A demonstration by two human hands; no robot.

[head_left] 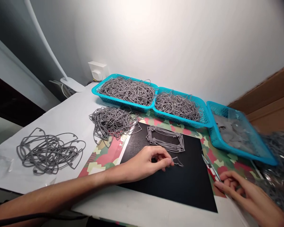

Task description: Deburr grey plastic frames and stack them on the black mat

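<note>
My left hand pinches a small, thin grey piece above the black mat. Just beyond it, a stack of grey rectangular frames lies on the mat. My right hand is at the mat's right side, its fingers curled at the handle end of red-handled snips, whose blades point away and rest near the mat's edge. How firmly the fingers hold the snips is hard to see.
Two blue baskets of grey frames stand at the back. Another blue basket holds clear bags at the right. Tangled grey frames lie in a pile and a looser pile at the left.
</note>
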